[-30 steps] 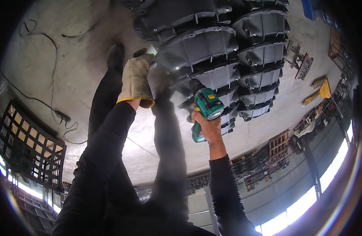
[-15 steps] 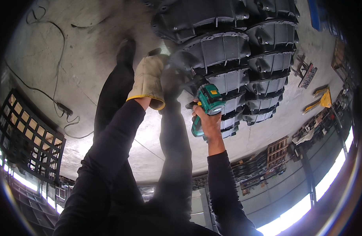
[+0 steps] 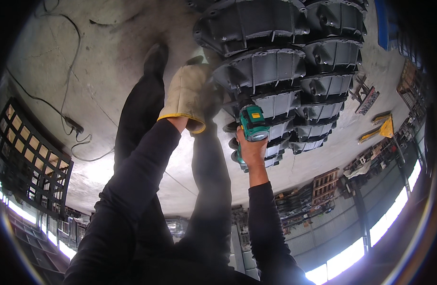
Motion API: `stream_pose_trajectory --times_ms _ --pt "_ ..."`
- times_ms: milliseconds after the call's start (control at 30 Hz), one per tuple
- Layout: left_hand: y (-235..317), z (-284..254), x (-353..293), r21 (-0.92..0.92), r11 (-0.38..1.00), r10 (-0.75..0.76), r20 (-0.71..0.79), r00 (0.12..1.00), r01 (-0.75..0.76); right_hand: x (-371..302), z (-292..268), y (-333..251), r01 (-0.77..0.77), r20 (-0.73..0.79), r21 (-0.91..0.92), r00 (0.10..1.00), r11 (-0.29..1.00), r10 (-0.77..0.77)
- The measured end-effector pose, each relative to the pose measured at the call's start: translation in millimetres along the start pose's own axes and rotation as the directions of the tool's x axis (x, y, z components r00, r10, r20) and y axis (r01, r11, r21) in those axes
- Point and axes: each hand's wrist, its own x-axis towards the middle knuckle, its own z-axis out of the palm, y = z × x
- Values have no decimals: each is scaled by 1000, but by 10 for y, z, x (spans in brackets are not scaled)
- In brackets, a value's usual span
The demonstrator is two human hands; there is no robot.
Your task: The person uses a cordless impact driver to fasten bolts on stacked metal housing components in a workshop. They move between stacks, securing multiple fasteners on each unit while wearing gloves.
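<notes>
My right hand (image 3: pixel 252 153) is bare and wrapped round the handle of a green cordless drill (image 3: pixel 254 118). The drill's dark chuck points away from me, up against a stack of dark grey ribbed metal castings (image 3: pixel 261 66); its tip is hard to make out there. A beige work glove with a yellow hem (image 3: pixel 184 92) covers my left hand, which reaches forward beside the left edge of the castings. Its fingers are mostly hidden by the glove's back, so what it holds, if anything, does not show.
A second column of similar castings (image 3: pixel 328 61) stands to the right. A black cable (image 3: pixel 68 90) with a small box (image 3: pixel 75 126) runs over the concrete floor at left, near a black metal grid (image 3: pixel 30 159). A yellow tool (image 3: pixel 385 127) and a wooden pallet (image 3: pixel 324 186) lie at right.
The castings and floor have shifted slightly in view. The drill has turned a little and sits more upright, with its chuck slightly nearer the castings. My left hand keeps about the same pose.
</notes>
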Motion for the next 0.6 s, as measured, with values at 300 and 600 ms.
stream_pose_trajectory --times_ms 300,600 --pt "106 -259 -15 73 997 -25 48 999 21 -32 21 -17 -39 -35 69 999 997 41" --pt "115 -274 -12 -130 986 -93 94 991 105 1 14 107 -54 -77 33 995 998 57"
